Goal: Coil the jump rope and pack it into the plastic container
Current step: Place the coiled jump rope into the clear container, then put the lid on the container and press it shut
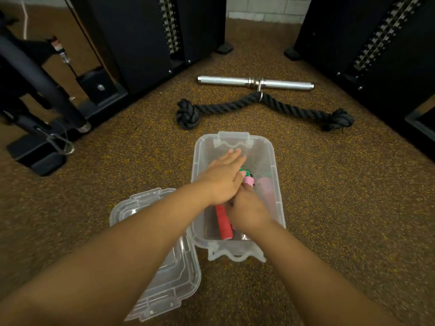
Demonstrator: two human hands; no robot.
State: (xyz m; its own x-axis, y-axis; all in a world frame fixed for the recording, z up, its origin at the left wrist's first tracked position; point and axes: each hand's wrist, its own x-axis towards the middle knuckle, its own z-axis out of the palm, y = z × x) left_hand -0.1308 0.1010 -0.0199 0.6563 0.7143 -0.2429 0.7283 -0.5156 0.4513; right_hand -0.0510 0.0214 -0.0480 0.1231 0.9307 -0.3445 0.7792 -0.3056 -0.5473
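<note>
A clear plastic container [274,161] stands on the speckled floor in front of me. Inside it lie the jump rope's red-gripped handle [223,223], a pink handle end [249,181] and a bit of green rope [243,171]. My left hand [223,182] reaches into the container with straight fingers, flat over the rope. My right hand [247,212] is inside at the near end, fingers curled round a handle just below the pink end. The coil itself is mostly hidden under both hands.
The container's clear lid [169,267] lies on the floor to its left. Beyond it lie a black knotted rope attachment [259,104] and a steel bar handle [255,82]. Black gym machine frames [141,43] stand left and right.
</note>
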